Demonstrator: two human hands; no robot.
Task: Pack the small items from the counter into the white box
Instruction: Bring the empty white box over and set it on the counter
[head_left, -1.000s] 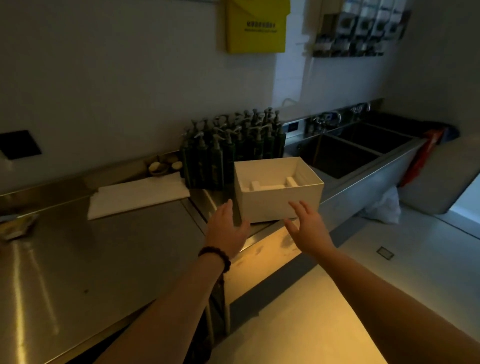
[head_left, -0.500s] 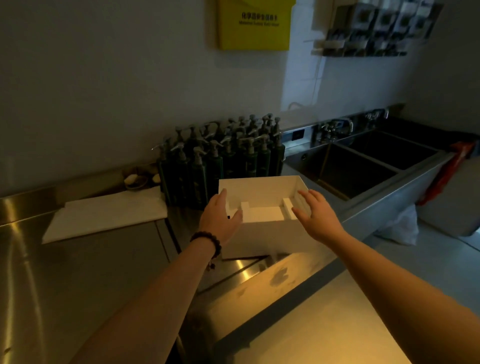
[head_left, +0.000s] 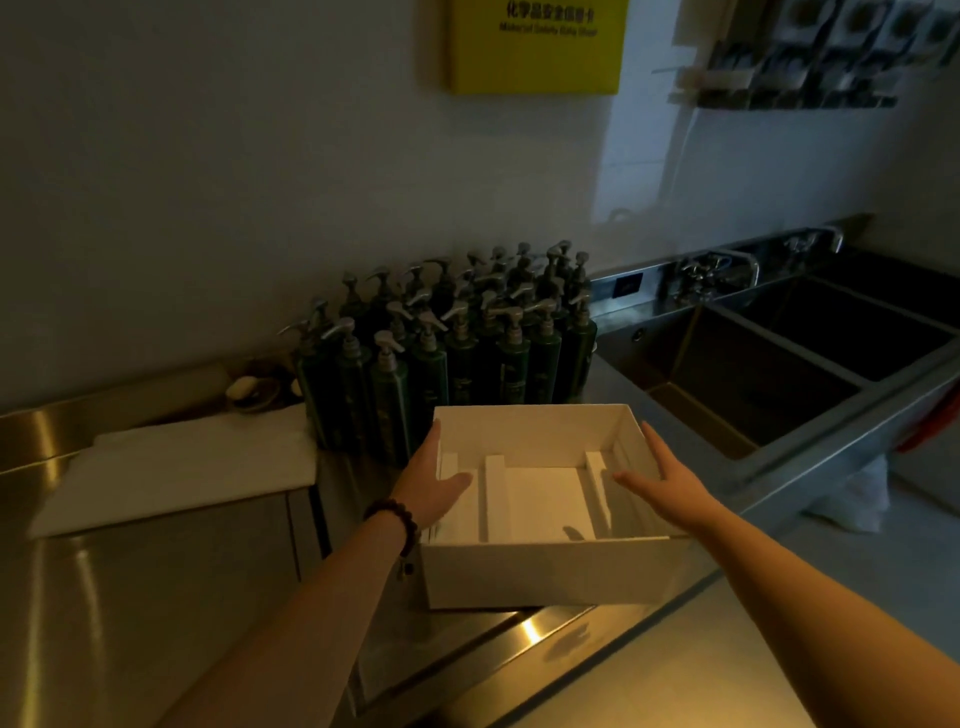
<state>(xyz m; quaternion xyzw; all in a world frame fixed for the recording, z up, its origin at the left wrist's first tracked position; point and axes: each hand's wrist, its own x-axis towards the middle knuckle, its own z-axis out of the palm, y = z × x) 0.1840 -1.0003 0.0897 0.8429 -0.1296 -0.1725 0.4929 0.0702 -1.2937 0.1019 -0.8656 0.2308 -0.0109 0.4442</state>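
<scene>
An open white box (head_left: 540, 571) with white divider strips inside stands on the steel counter near its front edge. My left hand (head_left: 428, 480) lies against the box's left wall, fingers straight along the outside and thumb reaching over the rim. My right hand (head_left: 657, 480) does the same at the right wall, fingers straight outside, thumb pointing inward. Neither hand grips anything else. A dense cluster of dark green pump bottles (head_left: 452, 353) stands just behind the box against the wall.
A flat white lid or board (head_left: 176, 467) lies on the counter to the left, with a small dish (head_left: 249, 392) behind it. A double steel sink (head_left: 779, 364) with taps is at the right. A yellow sign (head_left: 535, 47) hangs on the wall.
Both hands have moved forward from in front of the box to its two side walls. The camera has come closer and looks down into the box.
</scene>
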